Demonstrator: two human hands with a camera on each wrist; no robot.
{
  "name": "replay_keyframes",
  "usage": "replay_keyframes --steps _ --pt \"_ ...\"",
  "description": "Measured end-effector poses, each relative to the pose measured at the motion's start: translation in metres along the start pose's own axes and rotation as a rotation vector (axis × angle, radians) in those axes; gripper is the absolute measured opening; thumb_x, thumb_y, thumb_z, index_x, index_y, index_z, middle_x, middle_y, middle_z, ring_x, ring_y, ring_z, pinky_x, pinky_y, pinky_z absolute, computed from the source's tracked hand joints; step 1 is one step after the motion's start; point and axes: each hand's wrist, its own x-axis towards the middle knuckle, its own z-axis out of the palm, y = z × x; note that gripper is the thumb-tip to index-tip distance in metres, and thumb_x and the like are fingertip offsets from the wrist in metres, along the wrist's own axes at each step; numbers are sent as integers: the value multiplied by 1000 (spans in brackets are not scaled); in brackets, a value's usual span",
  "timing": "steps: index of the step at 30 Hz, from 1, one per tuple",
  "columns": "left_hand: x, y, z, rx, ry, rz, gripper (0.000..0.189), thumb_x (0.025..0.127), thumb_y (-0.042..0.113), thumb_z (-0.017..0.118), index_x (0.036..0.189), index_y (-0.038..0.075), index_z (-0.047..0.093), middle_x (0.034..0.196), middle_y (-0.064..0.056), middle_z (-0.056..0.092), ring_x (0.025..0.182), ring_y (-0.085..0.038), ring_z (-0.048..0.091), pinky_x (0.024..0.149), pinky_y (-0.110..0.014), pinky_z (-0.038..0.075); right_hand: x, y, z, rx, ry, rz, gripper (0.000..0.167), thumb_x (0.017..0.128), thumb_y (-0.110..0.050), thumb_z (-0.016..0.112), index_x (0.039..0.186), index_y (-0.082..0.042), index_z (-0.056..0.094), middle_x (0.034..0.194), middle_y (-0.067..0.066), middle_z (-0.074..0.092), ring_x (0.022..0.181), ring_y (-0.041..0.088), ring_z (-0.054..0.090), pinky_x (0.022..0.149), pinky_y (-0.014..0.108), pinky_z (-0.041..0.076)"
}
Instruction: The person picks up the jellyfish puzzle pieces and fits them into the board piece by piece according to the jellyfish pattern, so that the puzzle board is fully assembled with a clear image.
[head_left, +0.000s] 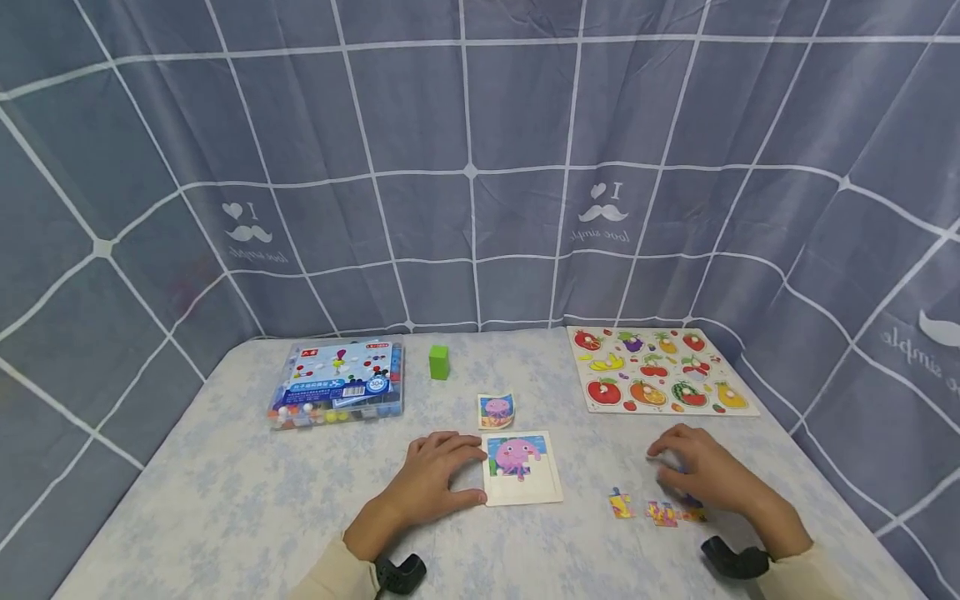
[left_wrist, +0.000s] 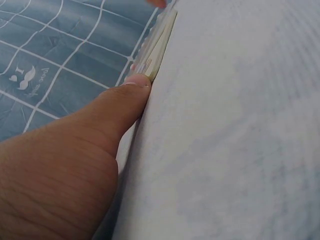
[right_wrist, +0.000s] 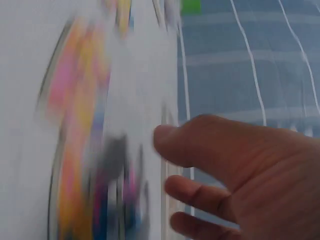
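A small square puzzle board (head_left: 522,493) shows a pink octopus picture, partly filled with pieces. My left hand (head_left: 423,482) lies along its left side; thumb (left_wrist: 136,82) and fingertips touch the edge. Behind the board is a small picture card (head_left: 496,411) of a similar octopus. My right hand (head_left: 705,471) is raised just beyond several loose puzzle pieces (head_left: 662,513), fingers loosely bent with nothing visible between them. One yellow puzzle piece (head_left: 620,503) lies apart on the left. In the right wrist view, the loose pieces are blurred beside the thumb (right_wrist: 185,142).
A clear plastic box (head_left: 337,383) with a blue label and colourful parts sits at the back left. Near it stands a green block (head_left: 438,362). A fruit puzzle board (head_left: 660,371) lies at the back right. A grey checked curtain (head_left: 420,217) surrounds the table (head_left: 247,500).
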Motion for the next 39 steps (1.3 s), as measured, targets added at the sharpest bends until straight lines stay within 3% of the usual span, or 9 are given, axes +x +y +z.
replay_keyframes --steps 3,9,15,21,24,28,33,39 --pt "0 0 -2 6 13 1 53 90 58 68 132 25 66 145 4 54 136 -28 42 102 -63 28 -17 20 -5 -7 -3 53 23 83 -14 82 104 -15 74 106 1 61 101 29 57 88 57 47" --pt "-1 2 -2 -17 -2 -11 53 90 58 69 131 24 66 145 4 54 136 -29 42 102 -64 28 -29 38 -5 10 9 62 25 83 -10 81 107 -10 74 102 -1 59 98 26 60 86 53 50" --pt "-2 2 -2 -31 -10 -12 53 91 57 69 131 23 66 145 3 54 135 -29 42 102 -64 28 -32 42 1 -10 70 -5 26 84 -12 81 109 -14 76 102 -5 57 95 22 59 82 46 51" --pt "-2 2 -3 -26 -12 -9 54 91 58 68 132 23 66 145 2 54 135 -29 42 101 -65 28 -29 42 3 -49 91 -37 25 83 -11 81 107 -15 76 101 -8 57 93 19 57 82 46 49" --pt "-1 2 -3 -23 -9 -3 54 91 58 68 132 23 66 145 2 54 135 -29 42 101 -65 28 -28 41 3 -73 122 -96 24 81 -10 82 103 -15 76 98 -9 57 90 17 57 80 46 50" --pt "-2 0 -4 -3 5 0 54 91 59 67 132 25 66 145 3 54 135 -29 42 101 -64 29 -17 35 -1 -92 88 -101 22 80 -12 82 100 -13 73 96 -10 58 88 13 57 81 45 51" --pt "-1 -2 -4 -5 8 2 53 91 59 68 132 26 65 145 4 54 135 -29 42 101 -64 28 7 18 1 -54 -11 -28 20 84 -20 81 101 -16 71 97 -11 59 92 12 58 86 47 52" --pt "-1 -2 -2 -24 -22 -10 54 92 60 66 135 27 64 147 5 52 136 -29 41 102 -64 27 38 -16 14 -17 -14 -133 20 86 -23 80 103 -18 70 101 -13 59 96 13 61 88 46 52"
